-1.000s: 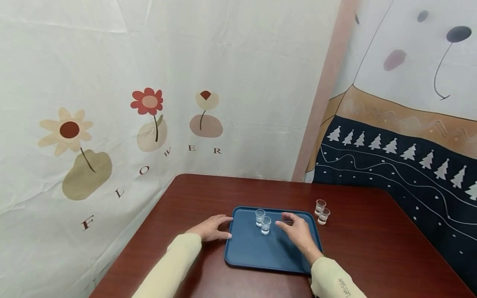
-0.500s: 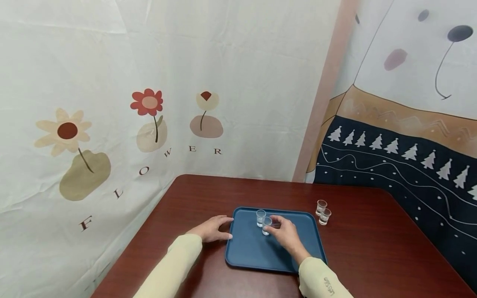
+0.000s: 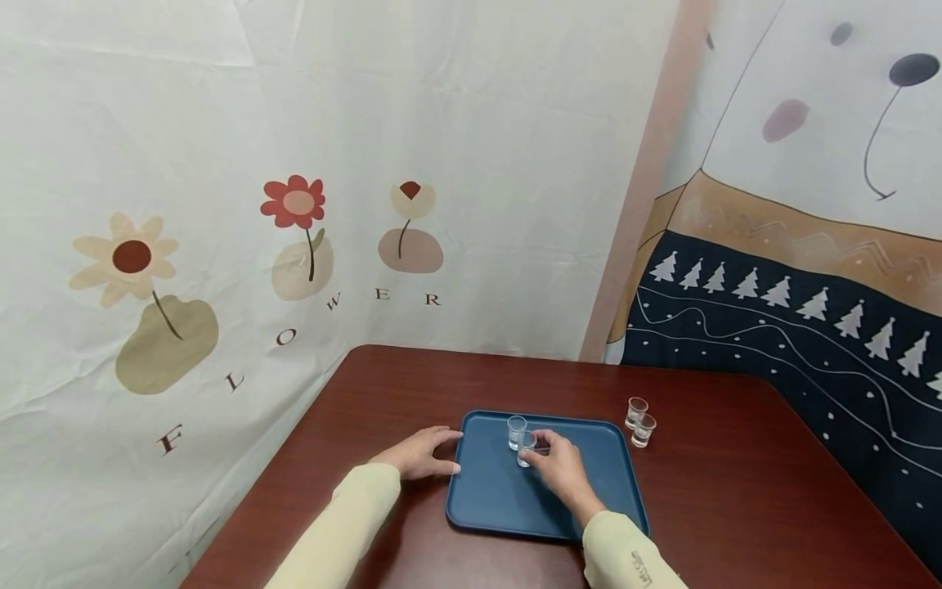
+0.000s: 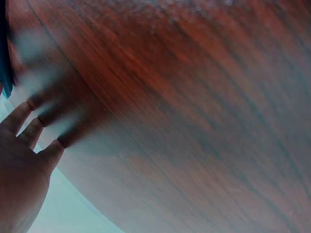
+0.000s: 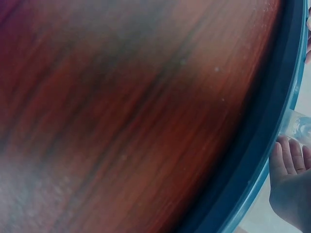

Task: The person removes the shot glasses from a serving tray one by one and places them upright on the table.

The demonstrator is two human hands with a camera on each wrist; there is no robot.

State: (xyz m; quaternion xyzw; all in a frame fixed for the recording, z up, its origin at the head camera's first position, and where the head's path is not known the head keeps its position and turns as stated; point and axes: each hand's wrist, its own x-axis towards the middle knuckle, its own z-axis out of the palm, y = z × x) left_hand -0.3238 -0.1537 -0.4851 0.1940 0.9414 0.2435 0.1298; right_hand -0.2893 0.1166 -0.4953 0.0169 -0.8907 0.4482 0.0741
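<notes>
A blue tray [image 3: 493,503] lies on the table with two small clear shot glasses on it. Behind stands one shot glass [image 3: 517,432]; the front shot glass [image 3: 525,442] is close against it, partly covered by fingers. My right hand [image 3: 561,466] pinches this front glass between thumb and fingers from the right. In the right wrist view, the hand [image 5: 291,174] appears at the right edge with a clear glass [image 5: 300,127] at its fingertips. My left hand [image 3: 419,452] rests at the tray's left edge, fingers spread and thumb apart. The left wrist view shows its fingers [image 4: 31,128] extended.
Two more shot glasses stand on the table right of the tray, a rear glass [image 3: 636,412] and a front glass [image 3: 643,430]. The dark red wooden table [image 3: 412,384] meets a printed white curtain [image 3: 508,164] behind and a patterned cloth [image 3: 795,352] at right.
My right hand has moved left over the tray to the front shot glass, and its fingers have come round it. The left hand stays at the tray's edge.
</notes>
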